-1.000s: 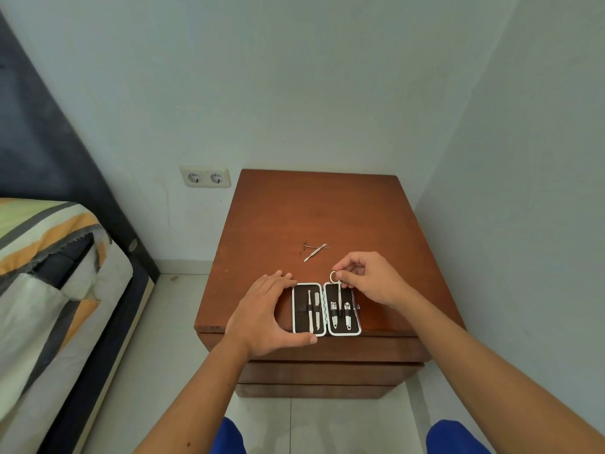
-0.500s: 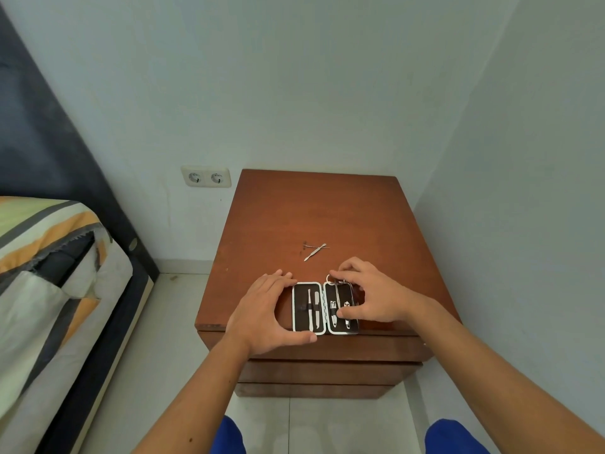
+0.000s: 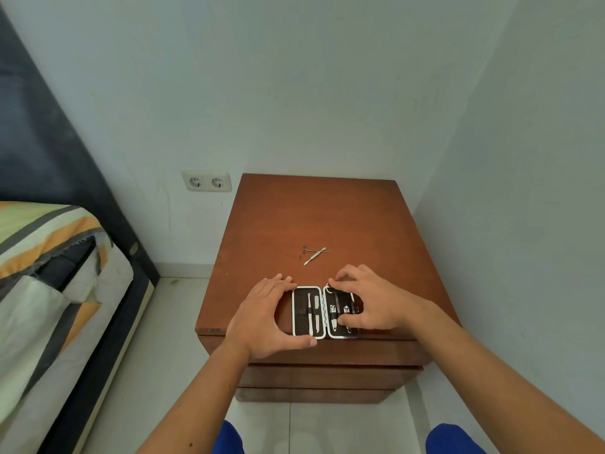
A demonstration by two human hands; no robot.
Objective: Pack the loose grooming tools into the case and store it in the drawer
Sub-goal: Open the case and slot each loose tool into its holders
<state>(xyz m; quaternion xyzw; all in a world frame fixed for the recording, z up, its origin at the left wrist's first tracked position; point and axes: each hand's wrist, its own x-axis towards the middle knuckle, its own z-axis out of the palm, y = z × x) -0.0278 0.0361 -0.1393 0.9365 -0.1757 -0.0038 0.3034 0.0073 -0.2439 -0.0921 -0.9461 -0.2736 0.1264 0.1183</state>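
Case (image 3: 300,311), flat, black, white-rimmed, in grip of left hand (image 3: 262,317) and right hand (image 3: 375,306)

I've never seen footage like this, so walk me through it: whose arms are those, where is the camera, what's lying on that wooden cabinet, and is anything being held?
There is no machine here. A person wears one wide-angle camera on the head, and it looks down at their own arms. The left hand grips the left half of an open case, which lies at the front edge of a wooden nightstand. The right hand curls over the right half, fingers touching the packed tools; whether it pinches one is unclear. Two thin loose tools lie crossed farther back, not yet packed. The drawers below are closed. A bed is at the left.
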